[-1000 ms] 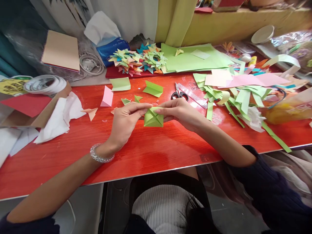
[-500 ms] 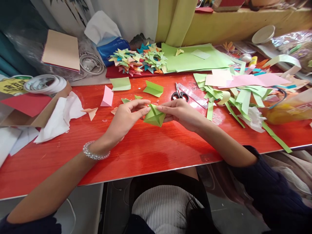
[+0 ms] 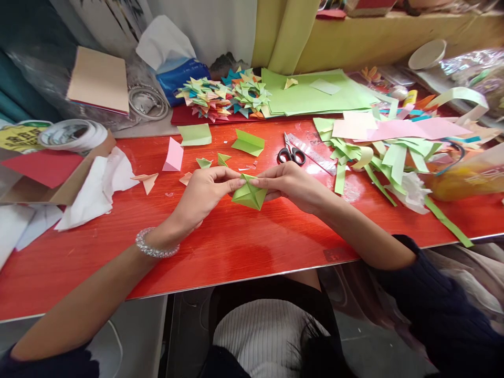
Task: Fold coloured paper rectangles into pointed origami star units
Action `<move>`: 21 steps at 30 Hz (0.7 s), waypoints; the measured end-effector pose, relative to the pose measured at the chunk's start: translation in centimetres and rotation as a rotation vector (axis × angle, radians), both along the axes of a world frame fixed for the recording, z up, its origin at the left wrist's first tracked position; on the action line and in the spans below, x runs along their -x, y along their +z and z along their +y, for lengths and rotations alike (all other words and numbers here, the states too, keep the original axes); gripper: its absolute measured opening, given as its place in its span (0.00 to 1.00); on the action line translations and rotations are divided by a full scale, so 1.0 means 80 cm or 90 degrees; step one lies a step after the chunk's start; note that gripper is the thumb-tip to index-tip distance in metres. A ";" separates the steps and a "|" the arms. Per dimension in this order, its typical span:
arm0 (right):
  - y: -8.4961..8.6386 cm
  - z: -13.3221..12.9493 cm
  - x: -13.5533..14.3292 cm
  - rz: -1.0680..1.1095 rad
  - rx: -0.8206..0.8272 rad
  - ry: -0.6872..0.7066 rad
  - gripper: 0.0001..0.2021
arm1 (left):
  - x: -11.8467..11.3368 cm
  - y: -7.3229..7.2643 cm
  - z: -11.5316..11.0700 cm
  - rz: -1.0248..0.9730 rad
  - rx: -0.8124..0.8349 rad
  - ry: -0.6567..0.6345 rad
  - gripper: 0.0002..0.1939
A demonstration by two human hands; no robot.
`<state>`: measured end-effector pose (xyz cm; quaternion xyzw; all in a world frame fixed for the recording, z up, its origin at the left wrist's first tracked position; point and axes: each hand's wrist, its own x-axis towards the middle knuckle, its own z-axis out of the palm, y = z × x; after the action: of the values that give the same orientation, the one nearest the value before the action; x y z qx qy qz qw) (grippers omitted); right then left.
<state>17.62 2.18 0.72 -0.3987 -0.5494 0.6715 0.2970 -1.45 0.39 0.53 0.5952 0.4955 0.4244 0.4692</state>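
A small green folded paper [image 3: 250, 196] with crossing creases is held up above the red table [image 3: 220, 241]. My left hand [image 3: 210, 193] pinches its upper left edge between thumb and fingers. On the other side, my right hand [image 3: 289, 185] grips the upper right edge, the thumb lying on the front face. Fingers behind the paper are partly hidden. Just beyond my hands lie small folded green pieces [image 3: 223, 159] and a creased green paper square [image 3: 249, 143]. Black-handled scissors [image 3: 291, 153] rest behind my right hand.
Green paper strips [image 3: 388, 157] and pink strips [image 3: 421, 128] heap up on the right. At the back are green sheets [image 3: 315, 97], folded paper rings [image 3: 207, 100] and a tissue pack [image 3: 179, 79]. To the left sit a cardboard box [image 3: 92, 167], tape rolls [image 3: 73, 137] and crumpled tissue [image 3: 100, 184].
My left thumb and fingers have closed in on the paper's upper edge. The paper has tilted and dropped slightly, and the small folded pieces behind show more.
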 end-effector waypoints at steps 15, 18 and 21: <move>0.010 -0.003 0.006 0.018 0.007 0.030 0.09 | -0.003 0.000 -0.002 -0.133 -0.016 0.104 0.06; 0.007 -0.001 0.005 0.036 -0.002 -0.016 0.06 | -0.005 0.003 -0.003 -0.150 0.011 0.097 0.07; 0.004 0.001 0.002 0.049 -0.026 -0.046 0.07 | -0.005 0.006 -0.004 -0.157 0.048 0.070 0.09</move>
<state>17.44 2.30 1.06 -0.3859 -0.5367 0.6638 0.3499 -1.01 0.03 1.03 0.4926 0.4815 0.5004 0.5245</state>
